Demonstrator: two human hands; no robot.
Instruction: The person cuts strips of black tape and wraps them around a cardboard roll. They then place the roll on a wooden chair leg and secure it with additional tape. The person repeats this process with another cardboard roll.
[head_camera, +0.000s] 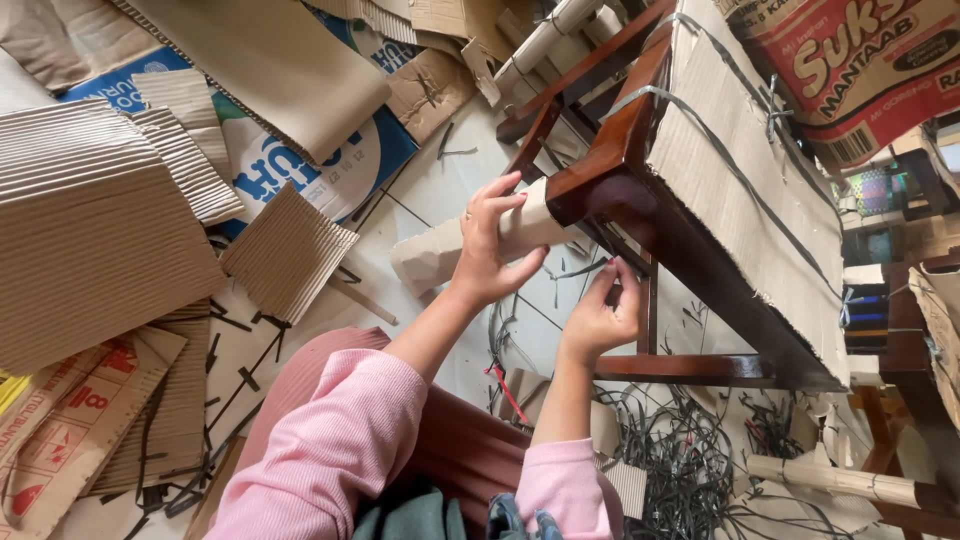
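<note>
Two pink sleeves (330, 440); left hand (487, 245) grip pressed around cardboard wrap (440, 250) on one chair (640, 180); right hand (605, 315) grip unclear.

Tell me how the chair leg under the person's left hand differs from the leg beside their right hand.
The wrapped leg is sheathed in tan cardboard, and the left hand clasps it. The bare leg shows glossy dark-brown wood; the right hand pinches something small beside it. The wrapped leg points toward the cardboard-strewn floor; the bare leg carries a crossbar. Both belong to one chair tipped on its side.
</note>
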